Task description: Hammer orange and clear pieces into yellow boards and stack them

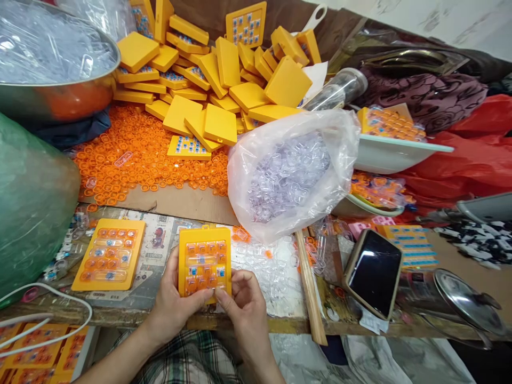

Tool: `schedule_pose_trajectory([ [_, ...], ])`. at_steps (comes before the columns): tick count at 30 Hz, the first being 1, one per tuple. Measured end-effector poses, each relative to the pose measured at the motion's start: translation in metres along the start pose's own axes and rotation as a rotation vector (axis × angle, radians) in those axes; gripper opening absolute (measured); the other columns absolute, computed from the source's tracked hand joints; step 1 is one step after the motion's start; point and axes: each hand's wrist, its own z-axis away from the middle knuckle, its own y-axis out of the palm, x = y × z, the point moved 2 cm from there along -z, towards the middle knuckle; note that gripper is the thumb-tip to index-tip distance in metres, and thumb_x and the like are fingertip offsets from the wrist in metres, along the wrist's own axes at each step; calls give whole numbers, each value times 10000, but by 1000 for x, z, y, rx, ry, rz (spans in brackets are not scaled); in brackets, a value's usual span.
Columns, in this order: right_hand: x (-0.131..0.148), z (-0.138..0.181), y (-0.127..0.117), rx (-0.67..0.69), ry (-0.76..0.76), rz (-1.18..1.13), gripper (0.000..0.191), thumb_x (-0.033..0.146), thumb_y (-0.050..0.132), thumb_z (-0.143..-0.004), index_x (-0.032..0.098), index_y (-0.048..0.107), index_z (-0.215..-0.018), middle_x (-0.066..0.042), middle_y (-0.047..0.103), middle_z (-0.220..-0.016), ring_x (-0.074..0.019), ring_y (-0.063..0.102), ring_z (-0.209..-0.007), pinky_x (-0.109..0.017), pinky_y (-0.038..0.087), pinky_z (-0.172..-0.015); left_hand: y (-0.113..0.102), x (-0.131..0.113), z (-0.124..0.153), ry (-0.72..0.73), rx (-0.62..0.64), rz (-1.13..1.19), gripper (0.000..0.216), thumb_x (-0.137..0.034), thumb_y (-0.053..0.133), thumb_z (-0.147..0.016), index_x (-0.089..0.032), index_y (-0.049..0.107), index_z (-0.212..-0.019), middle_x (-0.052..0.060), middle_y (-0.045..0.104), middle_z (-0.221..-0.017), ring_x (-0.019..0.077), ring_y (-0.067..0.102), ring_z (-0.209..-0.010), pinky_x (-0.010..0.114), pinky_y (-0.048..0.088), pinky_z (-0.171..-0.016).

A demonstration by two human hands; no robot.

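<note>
My left hand (174,301) grips the lower left edge of a yellow square tray (205,260) filled with orange caps and clear covers, holding it just above the table's front edge. My right hand (244,301) pinches the tray's lower right corner with thumb and fingers. A second filled yellow tray (109,254) lies flat on the table to the left. Loose clear plastic covers (272,266) are scattered right of the held tray.
A clear bag of transparent covers (292,170) stands behind the hands. Orange caps (140,160) spread before a pile of yellow trays (224,80). A phone (374,272), wooden stick (308,288), metal lid (468,304), steel bowl (56,90) and green bag (32,208) surround the work spot.
</note>
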Motion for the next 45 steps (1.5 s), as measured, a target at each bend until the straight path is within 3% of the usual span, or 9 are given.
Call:
schedule_pose_trajectory([
  [4, 12, -24, -40, -57, -107, 275, 294, 351, 768, -719, 244, 676, -976, -73, 754, -962, -259, 725, -825, -389, 605, -720, 2, -1, -1, -64, -33, 40, 711, -210, 850, -588, -184, 451, -1175, 87, 702, -1070, 238, 699, -929, 346, 574, -823],
  [7, 22, -51, -86, -257, -254, 523, 170, 316, 691, -766, 228, 746, -900, -104, 725, -1099, -301, 654, -1061, -509, 469, -994, 0, -3, -4, -100, -35, 64, 710, -193, 859, -572, -177, 461, -1160, 108, 707, -1088, 242, 705, -919, 366, 578, -834],
  [10, 36, -63, -112, -284, -339, 710, 120, 250, 663, -748, 243, 769, -804, -79, 762, -947, -303, 693, -945, -519, 474, -960, -3, -4, -7, -127, -21, 107, 712, -196, 862, -569, -173, 462, -1158, 118, 709, -1094, 247, 709, -914, 376, 580, -833],
  [14, 77, -58, -103, -216, -530, 845, 130, 224, 687, -777, 280, 764, -865, 3, 766, -836, -205, 712, -786, -345, 537, -822, -1, -5, -9, -148, -10, 111, 716, -180, 857, -576, -173, 456, -1169, 121, 711, -1101, 248, 706, -930, 377, 576, -843],
  [17, 110, -68, -77, -220, -792, 1176, 169, 184, 612, -867, 210, 739, -975, -39, 763, -929, -196, 694, -850, -321, 506, -828, 6, -6, -9, -178, 17, 137, 725, -172, 851, -578, -172, 455, -1184, 127, 705, -1130, 258, 701, -959, 383, 570, -864],
  [22, 119, -121, -46, 117, -630, 1628, 87, 215, 721, -783, 201, 755, -861, -58, 745, -846, -261, 643, -829, -344, 409, -672, 14, -8, -6, -184, 54, 123, 708, -169, 849, -581, -161, 466, -1177, 136, 712, -1113, 255, 704, -947, 370, 570, -855],
  [30, 109, -140, -54, 150, -670, 1565, 109, 175, 676, -795, 159, 763, -859, -87, 656, -732, -255, 596, -731, -350, 392, -648, 6, -9, -4, -189, 28, 145, 721, -173, 845, -590, -169, 454, -1195, 142, 707, -1132, 261, 703, -958, 382, 569, -865],
  [40, 99, -118, -87, -319, -765, 963, 226, 325, 475, -960, 196, 642, -1043, -85, 641, -987, -180, 672, -773, -336, 549, -697, 9, -10, -2, -209, 77, 190, 726, -174, 854, -574, -174, 468, -1189, 147, 710, -1118, 277, 704, -955, 396, 561, -864],
  [45, 97, -111, -83, -313, -630, 781, 222, 321, 555, -921, 212, 649, -1089, -21, 670, -841, -121, 647, -567, -290, 557, -593, 13, -9, 0, -227, 105, 203, 724, -175, 861, -573, -166, 468, -1182, 147, 709, -1126, 271, 701, -964, 405, 549, -890],
])
